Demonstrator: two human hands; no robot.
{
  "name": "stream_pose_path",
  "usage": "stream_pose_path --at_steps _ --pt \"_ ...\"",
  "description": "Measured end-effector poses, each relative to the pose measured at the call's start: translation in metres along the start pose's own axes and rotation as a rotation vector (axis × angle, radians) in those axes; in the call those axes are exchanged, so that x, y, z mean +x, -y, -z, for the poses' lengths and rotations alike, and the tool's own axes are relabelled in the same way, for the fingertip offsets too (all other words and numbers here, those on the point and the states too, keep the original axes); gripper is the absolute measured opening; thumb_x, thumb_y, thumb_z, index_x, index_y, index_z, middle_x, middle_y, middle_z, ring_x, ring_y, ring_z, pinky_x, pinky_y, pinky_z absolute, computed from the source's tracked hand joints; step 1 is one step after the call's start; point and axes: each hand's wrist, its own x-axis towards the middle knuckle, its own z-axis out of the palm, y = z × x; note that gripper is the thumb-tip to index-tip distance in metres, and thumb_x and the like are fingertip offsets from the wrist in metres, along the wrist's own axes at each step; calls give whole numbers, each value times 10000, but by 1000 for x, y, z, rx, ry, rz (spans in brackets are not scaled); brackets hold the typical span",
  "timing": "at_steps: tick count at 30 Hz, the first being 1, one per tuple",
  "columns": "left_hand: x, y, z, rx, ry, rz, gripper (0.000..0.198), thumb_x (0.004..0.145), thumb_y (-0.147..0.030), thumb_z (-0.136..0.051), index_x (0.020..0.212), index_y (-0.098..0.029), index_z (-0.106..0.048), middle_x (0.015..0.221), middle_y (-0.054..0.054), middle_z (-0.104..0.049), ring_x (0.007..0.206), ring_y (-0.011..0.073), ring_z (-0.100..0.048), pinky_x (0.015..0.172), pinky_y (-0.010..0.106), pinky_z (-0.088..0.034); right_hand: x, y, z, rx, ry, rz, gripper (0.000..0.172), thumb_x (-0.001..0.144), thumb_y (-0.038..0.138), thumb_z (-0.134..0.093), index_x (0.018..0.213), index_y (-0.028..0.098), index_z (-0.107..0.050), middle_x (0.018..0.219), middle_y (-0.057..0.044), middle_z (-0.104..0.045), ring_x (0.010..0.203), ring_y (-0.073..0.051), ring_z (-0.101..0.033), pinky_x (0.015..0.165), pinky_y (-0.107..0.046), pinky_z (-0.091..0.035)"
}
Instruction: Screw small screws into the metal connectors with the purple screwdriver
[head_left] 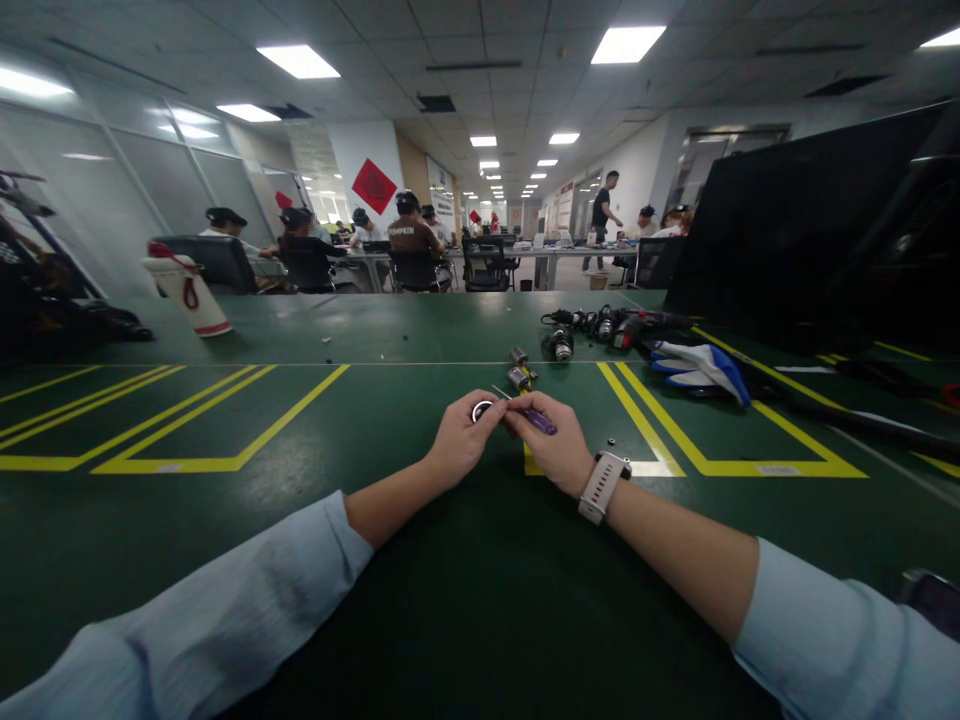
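Between the fingers of my left hand (461, 437) is a small silvery metal ring (481, 411), its far side partly hidden by the fingers. My right hand (556, 440) is closed around a screwdriver with a purple handle (541, 422); its thin shaft points left, close to the ring. The fingertips of both hands nearly meet above the green table. Just beyond them lie metal cylindrical parts (518, 377) with some yellow on them. A tiny dark nut-like piece (611, 442) rests beside my right wrist.
Yellow tape lines (240, 462) mark the green tabletop (420, 340). A blue and white glove (701, 370) and dark tools with cords (600, 325) lie at right, below a large black screen (810, 210). A white tumbler (191, 290) stands back left. Several people sit at desks beyond.
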Motion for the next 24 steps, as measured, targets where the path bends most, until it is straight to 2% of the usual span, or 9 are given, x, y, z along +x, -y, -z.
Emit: stream_pose_path --at_steps 4,9,12,16,19,24 --pt "-1 1 -2 -41 1 -1 355 858 -432 -364 707 -158 -532 638 -10 -501 610 119 -473 592 247 -403 -1 0 0 -50 -16 25 107 772 275 -555 759 175 -592 685 -7 -582 606 -137 -532 571 -265 -439" --pt "-3 0 -3 -94 22 -8 413 870 -475 -282 771 -157 -525 709 12 -508 662 132 -474 636 264 -414 -4 3 -2 -290 -12 214 90 802 215 -521 810 188 -607 796 -42 -612 748 -175 -559 709 -315 -443" --pt "-3 -1 -4 -103 31 -1 404 873 -469 -273 769 -161 -513 727 16 -506 684 138 -483 663 270 -422 -7 6 -4 -401 20 273 111 810 186 -509 855 201 -609 836 -53 -616 801 -192 -554 755 -335 -434" --pt "-3 -1 -3 -100 20 -7 366 878 -444 -280 788 -169 -504 762 22 -502 731 145 -491 693 270 -431 -7 8 -4 -423 11 300 93 801 203 -533 881 193 -580 864 -63 -607 822 -197 -543 766 -343 -436" --pt "-3 1 -3 -123 -4 -14 314 874 -431 -310 827 -177 -489 778 19 -492 737 143 -486 685 263 -437 -6 8 -5 -445 -7 327 175 746 211 -596 913 190 -549 910 -72 -584 866 -211 -527 783 -362 -434" --pt "-5 3 -6 -152 31 -10 292 874 -436 -313 928 -190 -462 842 29 -511 764 151 -507 686 269 -451 -6 6 -7 -471 13 374 218 707 119 -562 903 207 -524 955 -71 -568 916 -215 -524 822 -378 -426"
